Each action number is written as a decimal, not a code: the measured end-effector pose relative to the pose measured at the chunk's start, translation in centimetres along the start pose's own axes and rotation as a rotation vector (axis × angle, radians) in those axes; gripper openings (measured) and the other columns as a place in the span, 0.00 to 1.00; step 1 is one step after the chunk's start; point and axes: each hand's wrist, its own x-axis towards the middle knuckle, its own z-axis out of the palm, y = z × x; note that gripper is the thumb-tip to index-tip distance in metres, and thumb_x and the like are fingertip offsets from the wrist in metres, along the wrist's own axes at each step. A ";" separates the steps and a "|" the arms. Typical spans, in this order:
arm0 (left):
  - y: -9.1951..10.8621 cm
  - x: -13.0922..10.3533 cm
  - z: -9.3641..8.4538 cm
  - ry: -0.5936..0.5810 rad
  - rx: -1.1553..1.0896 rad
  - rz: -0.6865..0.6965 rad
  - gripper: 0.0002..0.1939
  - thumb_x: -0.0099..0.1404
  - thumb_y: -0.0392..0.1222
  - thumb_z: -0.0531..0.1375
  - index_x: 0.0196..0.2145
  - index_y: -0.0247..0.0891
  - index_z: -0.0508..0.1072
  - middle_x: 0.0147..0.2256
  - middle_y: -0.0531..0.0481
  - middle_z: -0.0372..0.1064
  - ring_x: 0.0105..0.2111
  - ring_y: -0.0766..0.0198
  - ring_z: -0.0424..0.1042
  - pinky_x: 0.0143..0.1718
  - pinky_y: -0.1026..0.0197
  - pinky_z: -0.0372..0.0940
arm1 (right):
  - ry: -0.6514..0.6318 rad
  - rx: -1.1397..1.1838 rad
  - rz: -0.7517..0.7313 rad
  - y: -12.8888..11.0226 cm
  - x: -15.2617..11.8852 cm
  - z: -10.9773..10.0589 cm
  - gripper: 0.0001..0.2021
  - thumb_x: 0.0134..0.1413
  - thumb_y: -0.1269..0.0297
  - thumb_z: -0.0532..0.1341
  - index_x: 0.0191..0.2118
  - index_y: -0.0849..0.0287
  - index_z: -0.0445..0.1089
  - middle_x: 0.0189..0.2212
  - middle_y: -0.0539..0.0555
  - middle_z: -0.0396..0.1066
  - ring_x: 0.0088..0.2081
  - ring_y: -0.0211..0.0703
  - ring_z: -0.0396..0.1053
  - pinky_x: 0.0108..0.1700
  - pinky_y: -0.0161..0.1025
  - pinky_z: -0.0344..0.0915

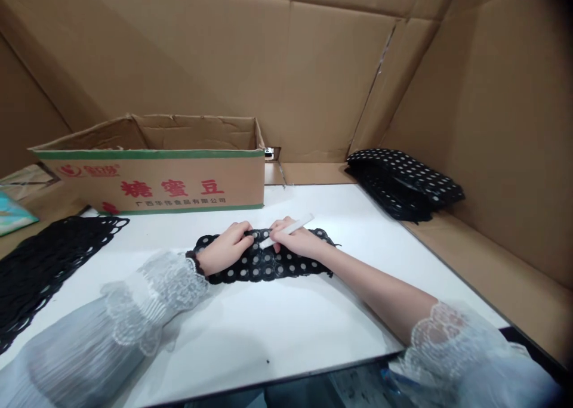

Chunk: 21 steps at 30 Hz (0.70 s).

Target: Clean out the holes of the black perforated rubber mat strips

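A strip of black lacy fabric with pale dots (269, 265) lies flat across the white table. My left hand (227, 247) rests on its left part, fingers bent together at the cloth; whether they pinch it is hidden. My right hand (293, 239) is closed round a slim white tool (295, 225), like a pen or small cutter. The tool slants down to the left, its lower end at the fabric's upper middle, close to my left fingertips.
An open cardboard box (179, 181) with red print stands at the back left. Black openwork fabric (40, 265) lies at the left. Folded dotted black fabric (403, 181) sits at the back right. Cardboard walls (286, 68) surround the white table (268, 324).
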 end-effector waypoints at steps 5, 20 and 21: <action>-0.2 0.2 -0.6 -0.087 0.041 0.050 0.07 0.54 0.40 0.50 0.31 0.37 0.64 0.32 0.50 0.65 0.34 0.61 0.64 0.38 0.60 0.58 | 0.025 -0.014 0.002 0.1 0.0 0.4 0.16 0.48 0.69 0.50 0.13 0.59 0.62 0.30 0.50 0.68 0.43 0.43 0.58 0.48 0.39 0.52; -0.3 0.2 0.0 -0.072 0.058 0.007 0.07 0.55 0.40 0.47 0.29 0.36 0.63 0.31 0.48 0.65 0.32 0.60 0.64 0.37 0.58 0.59 | 0.076 -0.178 -0.143 0.7 -0.2 1.4 0.19 0.56 0.65 0.48 0.17 0.58 0.64 0.32 0.51 0.66 0.42 0.43 0.56 0.48 0.43 0.53; -0.3 0.2 0.1 -0.061 0.074 0.005 0.07 0.55 0.39 0.47 0.28 0.36 0.62 0.31 0.48 0.65 0.32 0.60 0.64 0.37 0.58 0.59 | 0.099 -0.201 -0.145 0.6 -0.2 1.6 0.19 0.56 0.65 0.48 0.17 0.58 0.64 0.32 0.52 0.66 0.42 0.43 0.55 0.48 0.43 0.53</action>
